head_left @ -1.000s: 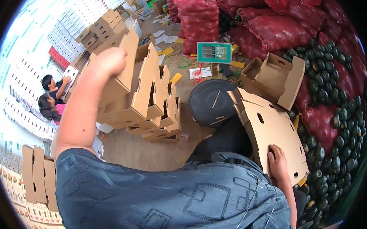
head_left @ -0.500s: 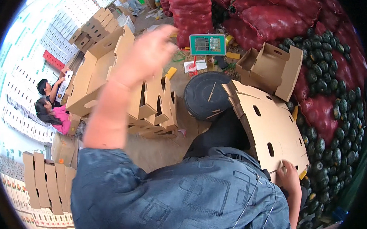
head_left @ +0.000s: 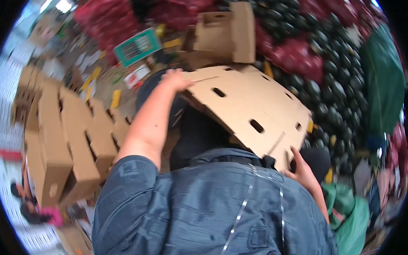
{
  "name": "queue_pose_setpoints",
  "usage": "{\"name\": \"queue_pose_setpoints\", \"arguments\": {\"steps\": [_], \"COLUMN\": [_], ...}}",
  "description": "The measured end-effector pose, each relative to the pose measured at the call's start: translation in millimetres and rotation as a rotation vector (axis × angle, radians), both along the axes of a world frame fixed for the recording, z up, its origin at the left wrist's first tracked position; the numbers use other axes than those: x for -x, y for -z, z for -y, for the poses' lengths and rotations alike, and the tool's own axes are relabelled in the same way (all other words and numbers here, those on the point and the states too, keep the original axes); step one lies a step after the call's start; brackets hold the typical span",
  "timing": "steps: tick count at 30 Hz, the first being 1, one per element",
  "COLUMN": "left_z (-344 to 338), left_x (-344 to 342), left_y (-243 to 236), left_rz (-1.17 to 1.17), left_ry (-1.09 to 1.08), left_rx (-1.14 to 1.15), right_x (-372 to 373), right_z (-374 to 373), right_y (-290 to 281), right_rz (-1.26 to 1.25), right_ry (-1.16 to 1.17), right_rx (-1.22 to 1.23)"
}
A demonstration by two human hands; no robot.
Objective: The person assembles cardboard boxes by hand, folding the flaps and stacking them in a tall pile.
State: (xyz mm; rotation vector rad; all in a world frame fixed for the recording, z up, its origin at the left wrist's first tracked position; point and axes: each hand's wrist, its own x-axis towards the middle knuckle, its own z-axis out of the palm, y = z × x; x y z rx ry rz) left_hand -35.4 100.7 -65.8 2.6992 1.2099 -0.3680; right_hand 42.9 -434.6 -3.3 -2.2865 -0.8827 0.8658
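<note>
Now, flat carton: a perforated cardboard carton blank (head_left: 251, 114) spans between both hands, above the blue shirt (head_left: 208, 214).
Left hand: left hand (head_left: 177, 79) grips the blank's far upper-left edge, fingers clamped on it.
Right hand: right hand (head_left: 301, 171) pinches the blank's near lower-right corner.
Left of blank: folded cartons stacked (head_left: 72, 138).
Beyond blank: an open carton (head_left: 225, 33); dark green fruit (head_left: 329, 76) piled to its right.

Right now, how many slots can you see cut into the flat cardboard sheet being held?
3 clear slots in the cardboard sheet: one upper left near the left hand, one lower middle, one small at the right edge. More may be hidden.
</note>
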Motion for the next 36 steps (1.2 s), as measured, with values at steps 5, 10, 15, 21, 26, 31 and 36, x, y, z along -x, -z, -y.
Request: {"name": "queue_pose_setpoints", "arguments": {"steps": [5, 10, 15, 21, 26, 31, 36], "left_z": [-55.1, -54.6, 17.0, 85.7, 121.8, 100.2, 97.1], "left_x": [-8.4, 6.0, 61.9, 91.5, 75.9, 69.6, 57.1], "left_y": [35.1, 38.4, 6.0, -50.9, -78.1, -120.1, -138.4], "left_rz": [0.157, 0.239, 0.572, 0.829, 0.791, 0.270, -0.104], "left_ry": [-0.003, -0.105, -0.027, -0.136, 0.412, 0.195, 0.232], "left_rx": [0.553, 0.674, 0.516, 0.540, 0.404, 0.734, 0.831], "right_x": [20.7, 8.5, -48.0, -68.2, -126.4, -119.7, -94.0], "right_z": [-22.3, -25.9, 21.3, 55.1, 79.8, 86.3, 68.6], "right_y": [10.4, 5.5, -43.7, -53.6, -5.0, -21.5, -103.3], "right_rz": [-0.307, -0.563, -0.576, -0.617, -0.342, -0.531, 0.038], "right_ry": [0.294, 0.944, 0.667, 0.511, 0.399, 0.480, -0.181], "right_rx": [-0.077, -0.539, -0.629, -0.624, -0.215, -0.402, 0.423]}}
